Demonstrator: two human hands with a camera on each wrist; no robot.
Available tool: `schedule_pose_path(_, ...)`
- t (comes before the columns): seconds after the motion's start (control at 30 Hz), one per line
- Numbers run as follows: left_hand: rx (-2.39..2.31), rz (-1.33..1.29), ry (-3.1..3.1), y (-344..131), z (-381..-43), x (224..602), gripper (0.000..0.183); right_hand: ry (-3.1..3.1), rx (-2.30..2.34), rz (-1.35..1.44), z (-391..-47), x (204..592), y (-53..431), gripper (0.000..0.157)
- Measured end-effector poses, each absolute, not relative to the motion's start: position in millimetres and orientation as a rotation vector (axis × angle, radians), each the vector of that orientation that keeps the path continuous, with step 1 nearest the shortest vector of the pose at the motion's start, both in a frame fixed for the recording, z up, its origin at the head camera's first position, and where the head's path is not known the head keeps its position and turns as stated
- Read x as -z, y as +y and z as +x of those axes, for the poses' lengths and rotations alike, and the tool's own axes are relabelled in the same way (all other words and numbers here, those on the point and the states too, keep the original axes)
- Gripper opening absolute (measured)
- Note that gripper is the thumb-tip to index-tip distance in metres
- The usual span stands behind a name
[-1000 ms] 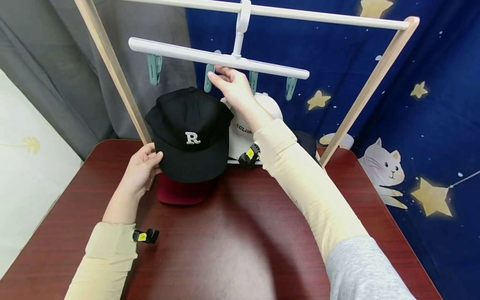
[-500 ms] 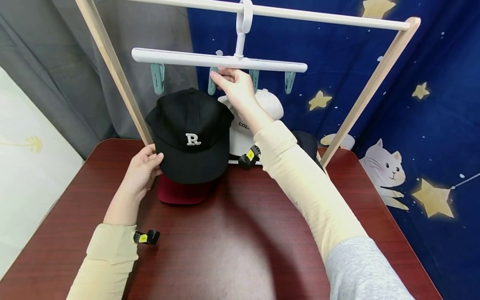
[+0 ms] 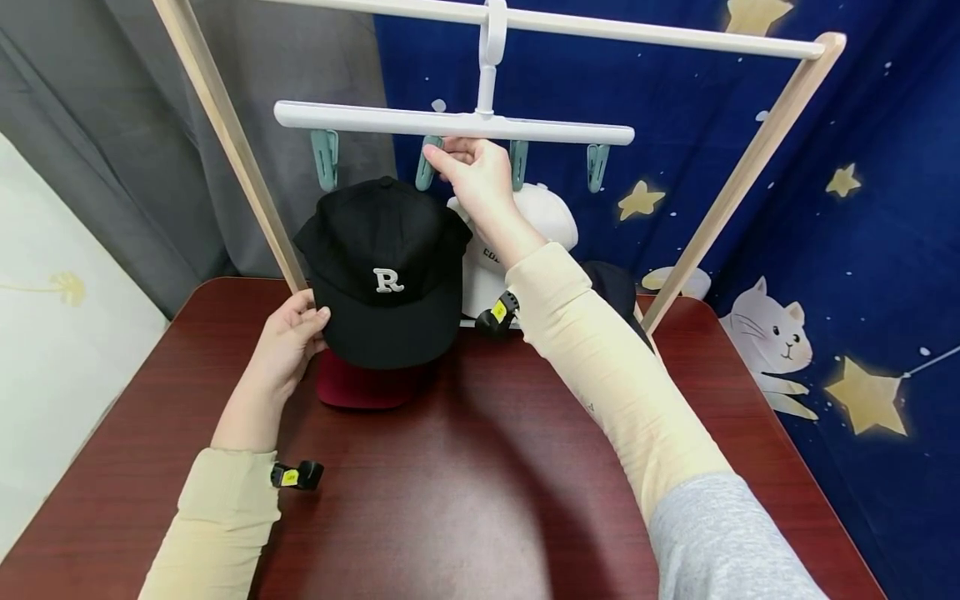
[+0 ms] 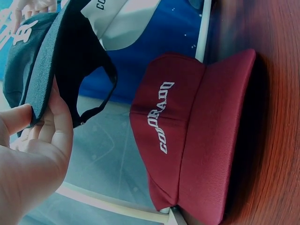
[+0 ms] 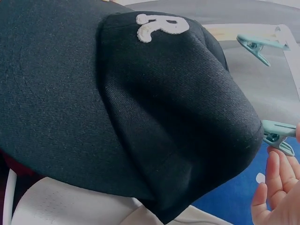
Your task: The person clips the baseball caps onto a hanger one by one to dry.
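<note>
My left hand (image 3: 285,342) pinches the left side of the black cap's brim; thumb above and fingers below show in the left wrist view. The black cap (image 3: 386,242) has a white letter R and is held up in front of the rack. My right hand (image 3: 480,179) pinches a teal clip (image 3: 427,162) under the white hanger (image 3: 375,118). In the right wrist view that clip (image 5: 279,129) meets the edge of the cap's crown; whether it bites the cloth I cannot tell. Other teal clips (image 3: 326,158) hang along the bar.
A maroon cap (image 4: 168,117) lettered COLORADO sits behind and below the black one. A white cap (image 3: 551,217) and a dark cap (image 3: 611,283) are farther right, partly hidden by my right arm. The wooden rack (image 3: 720,200) stands on the reddish-brown table (image 3: 420,500).
The hanger has levelled out and shifted a little to the right, and my right hand has moved slightly right with the clip. My left hand and the black cap have barely moved.
</note>
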State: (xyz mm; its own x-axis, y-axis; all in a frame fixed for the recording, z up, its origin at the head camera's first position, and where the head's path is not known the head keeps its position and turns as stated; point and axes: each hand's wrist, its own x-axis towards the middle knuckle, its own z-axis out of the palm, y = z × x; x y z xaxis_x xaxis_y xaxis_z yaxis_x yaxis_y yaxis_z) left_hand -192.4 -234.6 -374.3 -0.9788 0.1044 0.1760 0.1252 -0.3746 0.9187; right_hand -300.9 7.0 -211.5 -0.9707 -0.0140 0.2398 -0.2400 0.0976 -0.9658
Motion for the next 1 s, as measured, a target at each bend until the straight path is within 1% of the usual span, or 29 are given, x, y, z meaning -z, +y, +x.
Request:
schedule_pose_path(0.47,2.564,-0.323,-1.762,-233.4,-191.3,374.9,0.012,-2.145,-1.919,0.232,-302.6,215.7,5.8,0.017)
schedule_pose_path(0.77,2.566,-0.326,-1.747,-229.8,-192.4,376.5,0.013,-2.173,-1.830,0.246,-301.5,215.5,8.1,0.020)
schedule_pose_path(1.0,2.578,-0.322,-1.738,-227.0,-193.2,376.7,0.014,-2.140,-1.874,0.254,-301.1,215.7,9.6,0.018)
